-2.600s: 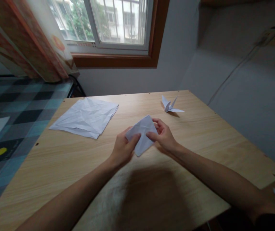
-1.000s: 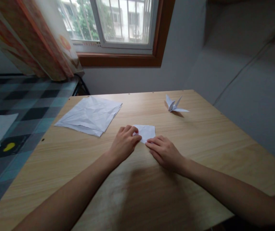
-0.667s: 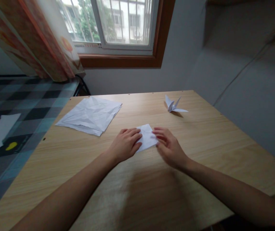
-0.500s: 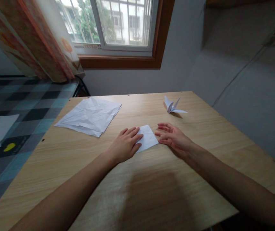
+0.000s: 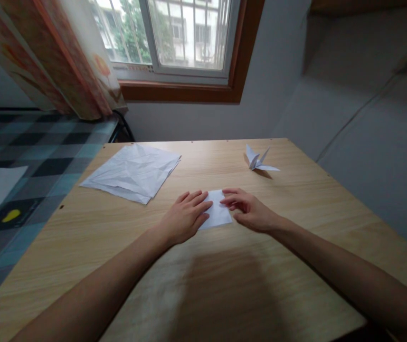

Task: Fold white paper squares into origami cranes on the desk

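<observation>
Left hand (image 5: 184,217) is flat on the small paper (image 5: 216,216) on the table (image 5: 317,204), fingers loosely spread. Right hand (image 5: 249,210) is half curled at the paper's edge, thumb apart, maybe touching, kinda hard to tell.

I logged remotely: daylight through the window (image 5: 192,38) beyond the far edge of the table (image 5: 313,190), patterned curtain (image 5: 52,57) past its far-left corner, grey wall (image 5: 377,156) off its right edge.

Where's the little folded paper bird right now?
In the head view, the paper bird sits near the far right corner of the table, beyond the right hand.
</observation>
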A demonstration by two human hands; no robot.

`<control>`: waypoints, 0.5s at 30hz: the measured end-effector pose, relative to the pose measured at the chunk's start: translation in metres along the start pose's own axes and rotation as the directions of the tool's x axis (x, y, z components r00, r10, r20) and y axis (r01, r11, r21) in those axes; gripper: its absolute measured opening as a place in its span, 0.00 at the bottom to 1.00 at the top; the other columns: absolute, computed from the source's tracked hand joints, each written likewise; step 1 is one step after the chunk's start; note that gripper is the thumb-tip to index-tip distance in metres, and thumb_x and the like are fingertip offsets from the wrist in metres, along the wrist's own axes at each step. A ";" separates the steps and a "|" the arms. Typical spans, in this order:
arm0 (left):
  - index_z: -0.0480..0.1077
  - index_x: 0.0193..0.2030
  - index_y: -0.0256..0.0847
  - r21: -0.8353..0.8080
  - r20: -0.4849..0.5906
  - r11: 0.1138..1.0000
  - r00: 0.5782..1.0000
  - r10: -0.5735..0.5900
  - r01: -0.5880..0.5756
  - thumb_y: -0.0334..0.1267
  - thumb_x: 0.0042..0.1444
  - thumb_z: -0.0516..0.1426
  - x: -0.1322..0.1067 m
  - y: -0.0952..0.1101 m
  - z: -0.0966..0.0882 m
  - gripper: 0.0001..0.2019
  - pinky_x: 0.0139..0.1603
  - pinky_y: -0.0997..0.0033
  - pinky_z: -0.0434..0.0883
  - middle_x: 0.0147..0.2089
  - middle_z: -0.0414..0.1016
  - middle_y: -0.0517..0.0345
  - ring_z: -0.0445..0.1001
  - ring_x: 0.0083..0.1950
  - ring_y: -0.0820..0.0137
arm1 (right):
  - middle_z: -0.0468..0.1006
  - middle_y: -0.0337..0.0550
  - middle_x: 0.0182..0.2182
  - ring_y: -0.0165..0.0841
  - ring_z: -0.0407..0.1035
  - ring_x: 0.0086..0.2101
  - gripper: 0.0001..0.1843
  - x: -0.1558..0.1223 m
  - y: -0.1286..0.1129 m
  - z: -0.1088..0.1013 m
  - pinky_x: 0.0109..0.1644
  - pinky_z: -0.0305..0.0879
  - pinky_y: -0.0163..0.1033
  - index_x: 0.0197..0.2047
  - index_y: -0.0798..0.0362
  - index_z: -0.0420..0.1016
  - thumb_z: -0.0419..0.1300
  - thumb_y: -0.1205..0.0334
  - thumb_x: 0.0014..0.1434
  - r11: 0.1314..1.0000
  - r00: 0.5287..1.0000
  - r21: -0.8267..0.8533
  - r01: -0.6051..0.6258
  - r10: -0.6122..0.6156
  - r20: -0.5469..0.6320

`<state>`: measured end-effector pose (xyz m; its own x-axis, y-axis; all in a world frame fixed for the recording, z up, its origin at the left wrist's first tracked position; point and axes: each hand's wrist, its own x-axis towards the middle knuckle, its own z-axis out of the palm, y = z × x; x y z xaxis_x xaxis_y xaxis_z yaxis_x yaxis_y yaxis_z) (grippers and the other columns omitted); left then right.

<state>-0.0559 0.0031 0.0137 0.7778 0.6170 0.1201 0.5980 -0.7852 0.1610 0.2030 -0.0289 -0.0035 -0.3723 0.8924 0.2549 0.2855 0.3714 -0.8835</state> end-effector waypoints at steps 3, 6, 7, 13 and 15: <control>0.67 0.63 0.43 -0.006 -0.004 1.000 1.000 0.003 -0.003 0.44 0.69 0.46 -0.001 0.000 0.000 0.20 0.69 0.44 0.57 0.70 0.63 0.48 0.60 0.71 0.55 | 0.69 0.50 0.58 0.42 0.63 0.60 0.30 0.003 -0.002 -0.002 0.63 0.63 0.54 0.52 0.49 0.78 0.56 0.78 0.47 0.979 0.999 -0.204 0.000 -0.008 -0.038; 0.66 0.64 0.43 -0.008 -0.007 1.000 1.000 0.000 0.000 0.43 0.69 0.47 -0.001 0.002 -0.002 0.20 0.69 0.45 0.57 0.70 0.63 0.48 0.60 0.71 0.55 | 0.72 0.53 0.56 0.47 0.64 0.58 0.24 0.005 -0.001 0.000 0.64 0.57 0.63 0.53 0.50 0.77 0.61 0.73 0.52 0.905 0.996 -0.420 -0.060 0.027 -0.083; 0.66 0.64 0.43 -0.006 -0.003 1.000 1.000 0.000 0.000 0.43 0.69 0.47 -0.001 0.003 -0.002 0.20 0.69 0.45 0.57 0.70 0.63 0.48 0.60 0.71 0.55 | 0.72 0.54 0.56 0.48 0.64 0.58 0.22 0.005 0.000 0.002 0.63 0.57 0.64 0.53 0.50 0.77 0.62 0.71 0.54 0.880 0.995 -0.471 -0.069 0.026 -0.099; 0.66 0.64 0.43 -0.007 -0.004 1.000 1.000 -0.026 0.026 0.43 0.70 0.45 -0.001 0.005 -0.004 0.21 0.69 0.45 0.58 0.70 0.64 0.49 0.61 0.71 0.55 | 0.74 0.50 0.55 0.45 0.66 0.56 0.07 0.003 -0.001 0.006 0.60 0.61 0.58 0.42 0.47 0.81 0.64 0.67 0.60 0.862 0.985 -0.485 0.147 -0.174 -0.012; 0.67 0.64 0.44 -0.021 -0.014 0.999 1.000 -0.027 0.026 0.41 0.70 0.44 -0.001 0.003 -0.003 0.21 0.69 0.45 0.58 0.70 0.64 0.50 0.61 0.71 0.55 | 0.78 0.47 0.48 0.41 0.70 0.51 0.05 0.005 -0.004 0.005 0.57 0.64 0.53 0.38 0.48 0.80 0.63 0.66 0.61 0.868 0.979 -0.457 0.193 -0.201 0.031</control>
<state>-0.0558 0.0002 0.0169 0.7587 0.6384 0.1296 0.6142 -0.7673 0.1842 0.1957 -0.0270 -0.0008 -0.4495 0.7912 0.4146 0.5796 0.6115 -0.5386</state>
